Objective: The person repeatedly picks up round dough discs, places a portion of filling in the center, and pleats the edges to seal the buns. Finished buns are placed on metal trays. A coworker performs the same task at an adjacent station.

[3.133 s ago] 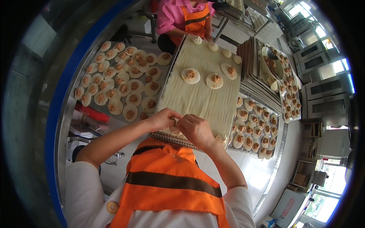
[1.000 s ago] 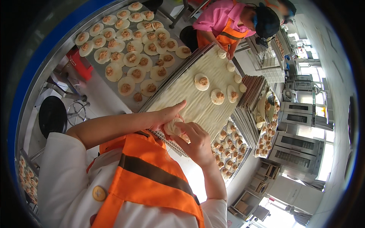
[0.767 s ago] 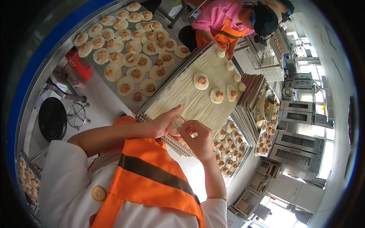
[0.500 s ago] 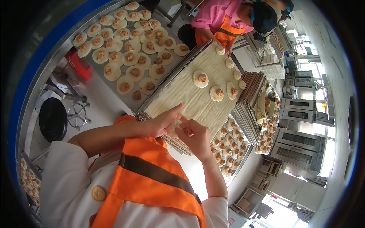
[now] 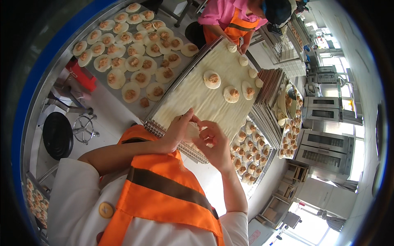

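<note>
Compared with three seconds ago, both hands stand differently: they no longer pinch close side by side, and the left palm is now turned up on its side with the thumb raised. The view is also turned, so everything is shifted.

Left hand (image 5: 178, 133) curls around the dough (image 5: 191, 132); its rear fingers are hidden. Dough sits between the two hands, above the near end of the tray (image 5: 184, 96). Right hand (image 5: 217, 145) has its thumb and first finger bent and a little apart, at the dough's right side; if their tips really grip it, I cannot tell.

If the left hand loosens, the dough could, I think, slip down to the wire edge (image 5: 195, 155) or the floor. A hard pull from the right fingers could tear it, as it looks soft.

At far left is a stool (image 5: 58, 135), then the tabletop (image 5: 133, 108) full of discs (image 5: 116, 78) with filling, some overlapping, so lifting one may drag its neighbour. On the tray lie three discs; beyond them, buns (image 5: 243, 61) line the far side. A co-worker (image 5: 230, 26) leans at the far end, which limits reach there. Boards (image 5: 262, 98) stand stacked at right, a barrier on that side.
</note>
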Motion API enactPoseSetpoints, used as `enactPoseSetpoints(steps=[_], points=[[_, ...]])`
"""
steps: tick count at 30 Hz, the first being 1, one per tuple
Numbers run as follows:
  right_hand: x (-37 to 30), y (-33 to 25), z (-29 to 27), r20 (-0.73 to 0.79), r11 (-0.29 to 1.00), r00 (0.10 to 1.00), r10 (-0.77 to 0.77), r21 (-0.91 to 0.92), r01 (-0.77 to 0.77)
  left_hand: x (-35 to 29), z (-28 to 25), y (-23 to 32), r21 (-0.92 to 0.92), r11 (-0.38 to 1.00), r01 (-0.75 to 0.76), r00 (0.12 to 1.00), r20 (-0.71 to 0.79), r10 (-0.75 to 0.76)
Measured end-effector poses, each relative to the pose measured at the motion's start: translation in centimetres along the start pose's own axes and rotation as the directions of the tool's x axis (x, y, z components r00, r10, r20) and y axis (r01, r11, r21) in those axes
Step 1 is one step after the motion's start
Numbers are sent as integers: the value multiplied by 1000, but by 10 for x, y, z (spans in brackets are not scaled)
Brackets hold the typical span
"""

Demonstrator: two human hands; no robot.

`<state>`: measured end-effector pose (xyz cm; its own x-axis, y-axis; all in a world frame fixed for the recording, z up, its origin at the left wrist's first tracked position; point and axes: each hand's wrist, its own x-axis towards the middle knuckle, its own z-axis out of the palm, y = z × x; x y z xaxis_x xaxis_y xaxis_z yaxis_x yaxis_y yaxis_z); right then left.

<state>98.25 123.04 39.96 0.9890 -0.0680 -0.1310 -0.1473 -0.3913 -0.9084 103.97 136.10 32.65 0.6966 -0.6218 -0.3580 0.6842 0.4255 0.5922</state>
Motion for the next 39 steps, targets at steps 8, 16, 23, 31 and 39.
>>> enactPoseSetpoints(steps=[8,16,23,31,39], points=[[-5,-3,1,-32,970,971,236,61,-234,-1,-3,-7,-32,992,120,991,58,-118],[-4,-10,2,-56,959,995,-85,-276,67,5,2,-3,-130,984,126,990,75,-117],[-2,-11,-2,56,919,981,-188,-343,196,3,-1,-2,-80,988,134,988,83,-127],[3,-11,-1,19,988,990,137,-67,-136,5,6,3,-77,976,206,978,-26,-208],[2,-14,-8,60,916,997,-48,-396,68,15,-1,-2,5,954,301,948,106,-300]])
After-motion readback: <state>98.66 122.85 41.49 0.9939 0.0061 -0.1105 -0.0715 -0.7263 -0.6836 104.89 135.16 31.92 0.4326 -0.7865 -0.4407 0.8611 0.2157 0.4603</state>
